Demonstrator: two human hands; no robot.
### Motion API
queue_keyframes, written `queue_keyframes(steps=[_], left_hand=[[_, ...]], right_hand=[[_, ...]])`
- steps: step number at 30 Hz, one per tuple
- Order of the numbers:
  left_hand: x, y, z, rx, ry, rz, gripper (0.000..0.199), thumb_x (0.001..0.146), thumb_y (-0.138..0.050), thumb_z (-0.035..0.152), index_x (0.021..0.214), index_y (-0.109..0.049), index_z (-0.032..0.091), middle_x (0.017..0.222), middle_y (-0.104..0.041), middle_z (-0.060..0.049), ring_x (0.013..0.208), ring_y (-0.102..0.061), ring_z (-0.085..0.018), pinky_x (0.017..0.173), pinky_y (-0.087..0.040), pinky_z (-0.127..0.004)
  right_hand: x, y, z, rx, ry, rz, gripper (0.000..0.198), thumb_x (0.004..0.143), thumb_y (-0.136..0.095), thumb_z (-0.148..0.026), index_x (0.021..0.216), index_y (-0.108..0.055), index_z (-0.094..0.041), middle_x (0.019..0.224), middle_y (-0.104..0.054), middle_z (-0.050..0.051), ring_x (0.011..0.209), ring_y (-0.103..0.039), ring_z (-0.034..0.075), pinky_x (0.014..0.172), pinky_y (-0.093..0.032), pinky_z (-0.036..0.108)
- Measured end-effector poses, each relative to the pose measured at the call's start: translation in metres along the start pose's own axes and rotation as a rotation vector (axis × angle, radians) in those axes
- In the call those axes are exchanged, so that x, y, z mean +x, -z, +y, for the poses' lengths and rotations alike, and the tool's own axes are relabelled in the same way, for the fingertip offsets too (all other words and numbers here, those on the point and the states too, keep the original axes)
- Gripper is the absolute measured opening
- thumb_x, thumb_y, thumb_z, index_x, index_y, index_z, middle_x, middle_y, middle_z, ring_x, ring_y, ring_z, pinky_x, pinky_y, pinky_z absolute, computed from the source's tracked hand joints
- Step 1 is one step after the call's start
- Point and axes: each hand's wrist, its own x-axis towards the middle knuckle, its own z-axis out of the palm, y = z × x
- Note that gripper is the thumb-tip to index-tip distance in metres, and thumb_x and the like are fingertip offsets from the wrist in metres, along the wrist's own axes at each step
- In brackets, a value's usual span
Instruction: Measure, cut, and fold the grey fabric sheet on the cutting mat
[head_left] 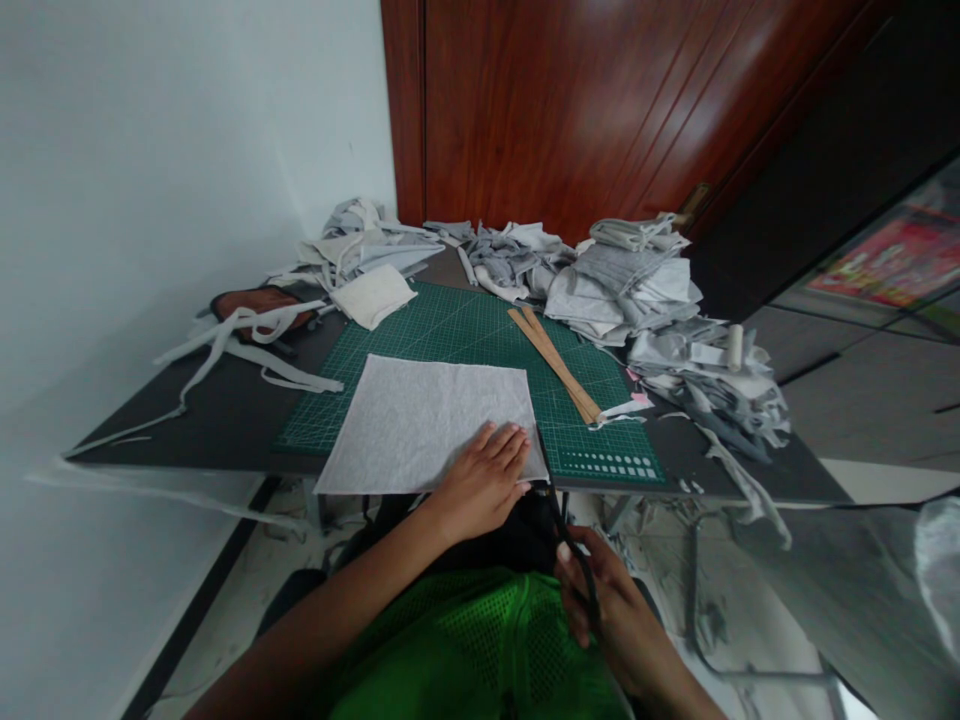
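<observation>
Head view: dark table (pixel 217 430) against a white wall (pixel 187 150) on the left and a red-brown door (pixel 540 120) at the far side. Green cutting mat (pixel 442 310), gridded, across the table's middle. Far left: heap of pale fabric (pixel 360 245), with a folded cream cloth (pixel 373 295) at its near side. Left: loose pale strips (pixel 289 378), some trailing to the near corner. Far middle: crumpled grey scraps (pixel 517 255). Far right: stack of folded grey cloth (pixel 615 285); nearer, a scrap heap (pixel 705 375) topped by a pale cylinder (pixel 735 348). Closest to the work: two brown flat sticks (pixel 556 365), right of the sheet, together at the near end, slightly spread at the far end; a pink piece (pixel 639 399) beside them

Containers: brown article (pixel 251 300) with dark rim, left, partly under the strips; whether it is a container, and its contents, cannot be told

Work: grey fabric sheet (pixel 435 420), flat on the mat, reaching the table's near edge. Left hand (pixel 491 470) flat on its near right part, fingers extended, gripping nothing. Right hand (pixel 611 600), below the near edge, closed around the handles of black scissors (pixel 574 555); blades at the sheet's right edge, their parting unclear
</observation>
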Motion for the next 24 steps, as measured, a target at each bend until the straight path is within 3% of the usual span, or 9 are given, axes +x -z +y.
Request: queue_keyframes(steps=[6,13,24], left_hand=[[0.000,0.001,0.001,0.000,0.001,-0.002,0.063,0.111,-0.026,0.047,0.158,-0.040,0.008,0.166,-0.037,-0.014,0.157,-0.028,-0.026,0.130,-0.012,-0.046],[0.000,0.002,-0.001,-0.001,-0.003,0.012,0.061,0.111,-0.025,0.047,0.157,-0.042,0.009,0.165,-0.040,-0.013,0.156,-0.031,-0.025,0.130,-0.013,-0.045],[-0.001,0.000,-0.002,-0.022,-0.005,0.039,0.060,0.112,-0.023,0.046,0.155,-0.044,0.010,0.163,-0.043,-0.013,0.155,-0.034,-0.024,0.130,-0.014,-0.044]], right_hand=[[-0.001,-0.001,0.000,0.010,0.003,-0.029,0.058,0.081,-0.078,-0.066,0.114,-0.058,-0.023,0.055,-0.044,-0.013,0.040,-0.036,0.007,0.037,-0.033,0.018],[0.005,0.004,-0.002,0.162,-0.124,0.035,0.062,0.066,-0.086,-0.069,0.101,-0.059,-0.025,0.059,-0.047,-0.012,0.038,-0.035,0.005,0.032,-0.027,0.016],[0.024,-0.004,-0.017,0.084,-0.033,-0.002,0.062,0.068,-0.086,-0.068,0.098,-0.056,-0.023,0.063,-0.053,-0.011,0.039,-0.038,0.004,0.033,-0.030,0.016]])
